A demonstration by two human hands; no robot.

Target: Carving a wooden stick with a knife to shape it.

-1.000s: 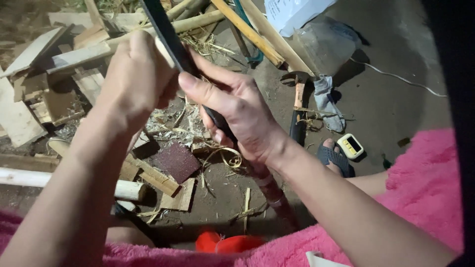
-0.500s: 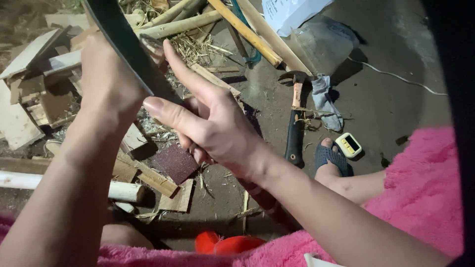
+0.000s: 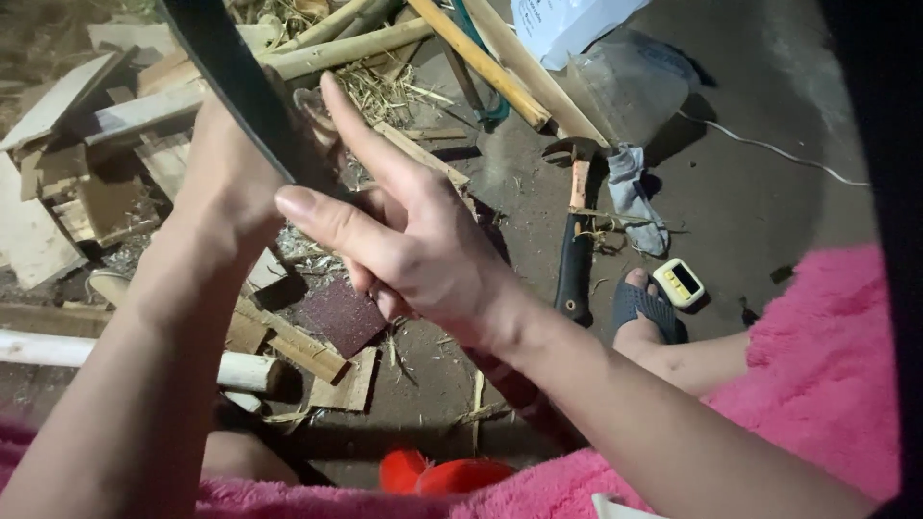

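A long, dark, curved strip point(image 3: 226, 82) of wood runs from the top left down to the middle of the picture, held up in front of me. My left hand point(image 3: 226, 178) is wrapped around it from behind. My right hand point(image 3: 404, 235) grips its lower part with the thumb pressed on the dark face and the forefinger stretched out straight toward the upper left. The strip's lower end continues down behind my right wrist.
Wood offcuts point(image 3: 67, 125), shavings and bamboo poles point(image 3: 481, 58) litter the ground. A dark red sandpaper square point(image 3: 341, 312), a hammer point(image 3: 577, 240), a small yellow tape measure point(image 3: 680, 282), a rag point(image 3: 630, 187), a pale round stick point(image 3: 240, 370) and my sandalled foot point(image 3: 649, 308) lie below.
The dark strip has swung left and tilted further. My right hand has slid along it, and its forefinger has lifted off and now points straight out.
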